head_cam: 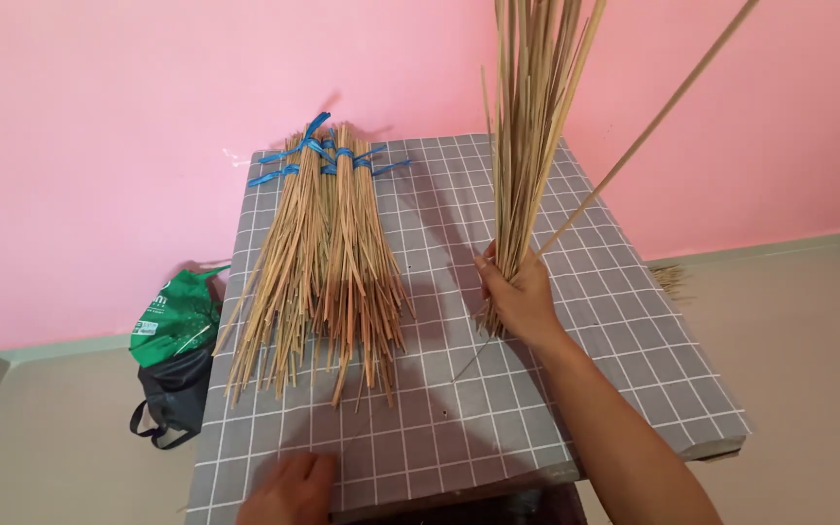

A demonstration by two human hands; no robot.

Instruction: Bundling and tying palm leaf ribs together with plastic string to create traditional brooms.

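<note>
Right hand: (520, 297) clenched round the lower end of a loose bunch of thin sticks (529, 136), held upright over the table.
Stick axis: near vertical, tips fanning past the top edge; 1 stick (648, 126) leans off to the right.
Left hand: (289, 491) flat and released on the grey checked tabletop (576, 292), near its front edge, holding nothing.
Tied bundles: (318, 262) lying lengthwise left of the right hand, bound with blue ties (318, 151) at the far end.
Bags: a green bag (175, 316) over a black bag (179, 394) on the floor, left of the table; contents hidden.

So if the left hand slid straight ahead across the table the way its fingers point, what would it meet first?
Probably the splayed lower ends of the tied stick bundles. The left hand lies flat on the grey checked table, with only bare cloth between; depth is uncertain.
</note>
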